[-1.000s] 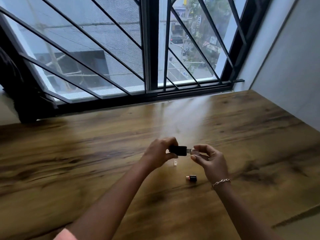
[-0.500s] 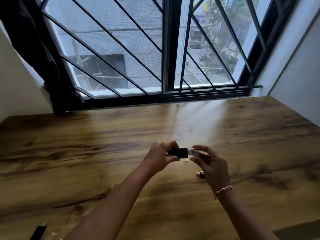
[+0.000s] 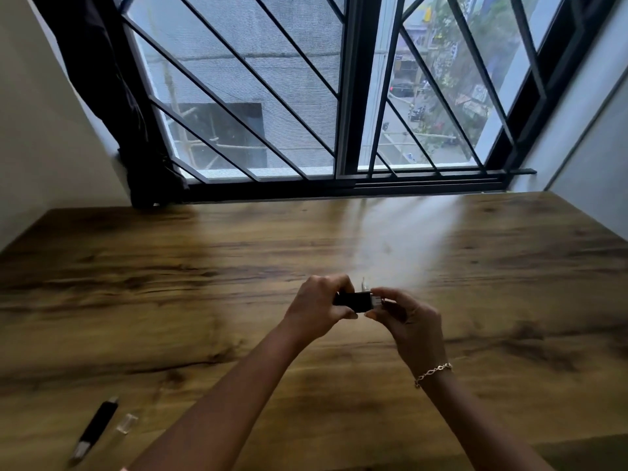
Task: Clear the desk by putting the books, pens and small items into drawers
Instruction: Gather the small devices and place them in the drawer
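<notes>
Two hands hold a small black stick above the middle of the desk (image 3: pixel 170 266).

The left hand (image 3: pixel 319 309) pinches the black stick (image 3: pixel 353 298); the right hand (image 3: pixel 407 319) pinches its shiny end. A black pen (image 3: pixel 97 426) lies near the front left corner.

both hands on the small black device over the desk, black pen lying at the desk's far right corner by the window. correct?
Not quite. Both the left hand and the right hand do hold the small black device above the desk, but the head view shows the black pen at the near left edge, beside a small clear piece, not at the far right corner.
</notes>
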`<state>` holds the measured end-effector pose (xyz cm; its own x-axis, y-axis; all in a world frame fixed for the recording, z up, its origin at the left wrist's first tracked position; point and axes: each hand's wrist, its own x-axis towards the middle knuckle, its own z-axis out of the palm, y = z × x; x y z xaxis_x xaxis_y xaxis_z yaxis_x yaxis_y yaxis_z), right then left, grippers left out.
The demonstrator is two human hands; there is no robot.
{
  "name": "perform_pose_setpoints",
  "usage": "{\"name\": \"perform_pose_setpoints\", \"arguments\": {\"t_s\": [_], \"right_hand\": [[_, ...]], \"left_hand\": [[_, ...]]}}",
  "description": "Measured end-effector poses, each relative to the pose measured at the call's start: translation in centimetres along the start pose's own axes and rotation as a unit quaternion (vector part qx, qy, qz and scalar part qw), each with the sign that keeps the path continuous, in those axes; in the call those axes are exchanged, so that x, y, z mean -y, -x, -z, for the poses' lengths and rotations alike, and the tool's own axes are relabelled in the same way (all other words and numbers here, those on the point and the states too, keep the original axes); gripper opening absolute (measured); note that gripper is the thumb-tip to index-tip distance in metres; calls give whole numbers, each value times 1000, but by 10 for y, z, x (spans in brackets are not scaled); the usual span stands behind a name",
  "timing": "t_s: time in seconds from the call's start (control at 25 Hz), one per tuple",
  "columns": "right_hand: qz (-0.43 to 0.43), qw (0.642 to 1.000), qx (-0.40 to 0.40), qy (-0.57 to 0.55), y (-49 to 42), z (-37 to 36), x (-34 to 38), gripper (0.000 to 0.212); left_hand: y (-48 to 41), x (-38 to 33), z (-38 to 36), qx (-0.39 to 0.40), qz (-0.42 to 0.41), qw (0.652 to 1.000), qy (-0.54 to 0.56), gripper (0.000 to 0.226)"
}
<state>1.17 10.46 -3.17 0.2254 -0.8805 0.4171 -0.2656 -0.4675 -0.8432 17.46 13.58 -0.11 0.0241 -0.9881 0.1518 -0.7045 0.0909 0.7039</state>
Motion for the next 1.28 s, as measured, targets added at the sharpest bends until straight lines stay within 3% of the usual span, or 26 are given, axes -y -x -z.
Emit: {"name": "perform_pose_setpoints", "arguments": {"t_s": [0.32,0.48,0.68,0.8,0.96,1.08,1.28], "right_hand": [[-7,991,131,-14,-4,-28,15,38],[-31,985,161,-56,1,-51,19,36],[-4,971,240,7,19,-91,24,19],[45,948,309,62,33,-116,35,15],[107,916,361,140,43,-138,47,17],[89,922,349,140,38,-136,45,21],[35,946,232,226,-6,-89,11,21]], "left_hand": [[36,16,15,11,93,995,41,37],[61,33,41,-68,157,985,29,29],[109,59,83,-222,244,935,127,36],[138,72,105,-256,256,920,153,57],[159,90,118,-264,263,912,170,49],[158,101,115,-280,273,906,165,42],[132,103,95,-260,301,904,160,39]]}}
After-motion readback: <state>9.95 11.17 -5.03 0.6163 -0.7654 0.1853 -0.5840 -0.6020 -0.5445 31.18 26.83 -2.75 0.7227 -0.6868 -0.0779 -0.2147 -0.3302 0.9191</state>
